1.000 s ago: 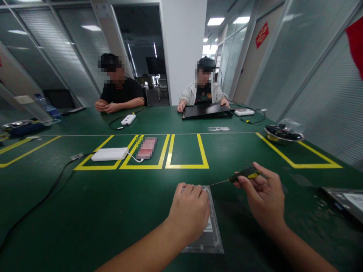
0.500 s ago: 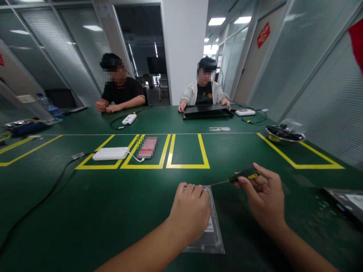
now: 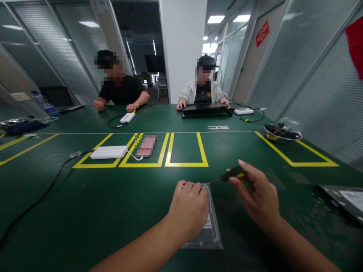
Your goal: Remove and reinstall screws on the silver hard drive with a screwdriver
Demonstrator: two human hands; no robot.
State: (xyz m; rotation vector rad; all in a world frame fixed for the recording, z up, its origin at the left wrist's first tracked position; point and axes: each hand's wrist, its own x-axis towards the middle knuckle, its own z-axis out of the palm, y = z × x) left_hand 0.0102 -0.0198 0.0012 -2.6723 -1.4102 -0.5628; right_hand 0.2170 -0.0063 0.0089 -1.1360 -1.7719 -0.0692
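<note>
A flat silver hard drive (image 3: pixel 214 230) lies on the green table, partly covered by my left hand (image 3: pixel 190 206). The fingers of that hand are bent over the drive's upper part and grip it. To the right, my right hand (image 3: pixel 256 192) holds the dark green and yellow handle of a screwdriver (image 3: pixel 232 173) between thumb and fingers. The screwdriver's thin shaft points left, its tip at the drive's far right corner. Whether the tip sits on a screw is too small to tell.
A second drive (image 3: pixel 344 200) lies at the right edge. Farther back are a metal bowl (image 3: pixel 283 138) with dark items, a white power bank (image 3: pixel 109 152) with a cable, and a phone (image 3: pixel 146 146). Two people sit across the green table (image 3: pixel 113 211), one holding a black panel (image 3: pixel 207 109).
My right hand has shifted left with the screwdriver, whose handle is now closer to the drive. Across the table, the left person's hands have moved apart, one reaching the white device.
</note>
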